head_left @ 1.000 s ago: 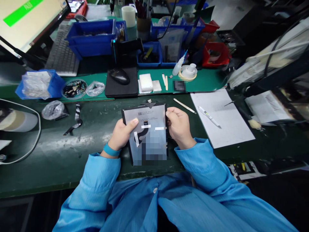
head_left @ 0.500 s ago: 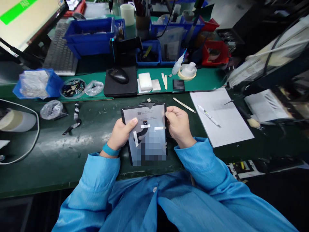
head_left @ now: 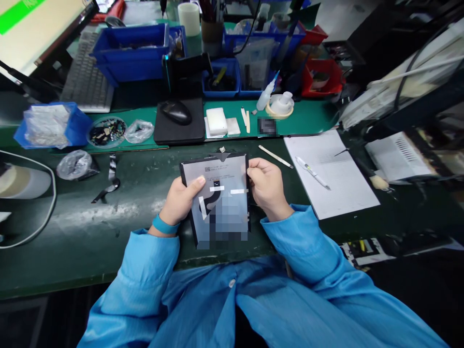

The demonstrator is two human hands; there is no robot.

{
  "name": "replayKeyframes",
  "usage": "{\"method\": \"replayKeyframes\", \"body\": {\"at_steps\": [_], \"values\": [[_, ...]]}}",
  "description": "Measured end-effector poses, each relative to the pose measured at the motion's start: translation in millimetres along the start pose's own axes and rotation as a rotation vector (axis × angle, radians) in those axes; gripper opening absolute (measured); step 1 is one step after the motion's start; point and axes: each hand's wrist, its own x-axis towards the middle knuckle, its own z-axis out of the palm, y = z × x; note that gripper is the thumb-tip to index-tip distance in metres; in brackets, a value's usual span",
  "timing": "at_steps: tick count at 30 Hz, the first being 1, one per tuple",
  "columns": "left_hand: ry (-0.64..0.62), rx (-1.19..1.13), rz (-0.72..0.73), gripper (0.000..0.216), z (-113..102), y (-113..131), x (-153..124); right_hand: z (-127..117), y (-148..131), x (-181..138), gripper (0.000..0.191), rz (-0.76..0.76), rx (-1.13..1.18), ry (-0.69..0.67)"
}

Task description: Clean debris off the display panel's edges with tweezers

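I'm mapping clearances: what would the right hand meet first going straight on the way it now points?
Likely the panel, whose right edge the right hand seems to pinch; past it, the line runs roughly towards the white block, though depth is unclear.

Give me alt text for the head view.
A person's left hand grips a flat, dark-edged panel by its left edge, the right hand curled closed at the other. Beyond are a mouse and blue bins; a pen rests on paper to the right.
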Motion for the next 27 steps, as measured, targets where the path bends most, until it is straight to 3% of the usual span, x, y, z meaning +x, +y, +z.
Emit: {"method": "replayKeyframes", "body": {"at_steps": [9, 17, 27], "values": [[0.021, -0.108, -0.067, 0.042, 5.4, 6.0, 1.3, 0.1, -1.9, 1.2, 0.017, 0.015, -0.044, -0.084], [0.012, -0.131, -0.079, 0.042, 6.1, 7.4, 2.3, 2.4, -2.7, 8.3, 0.022, -0.031, 0.014, 0.03], [0.047, -0.122, -0.072, 0.039, 4.5, 7.4, 2.2, -3.8, -7.6, 8.3, 0.035, -0.102, -0.109, -0.047]]}}
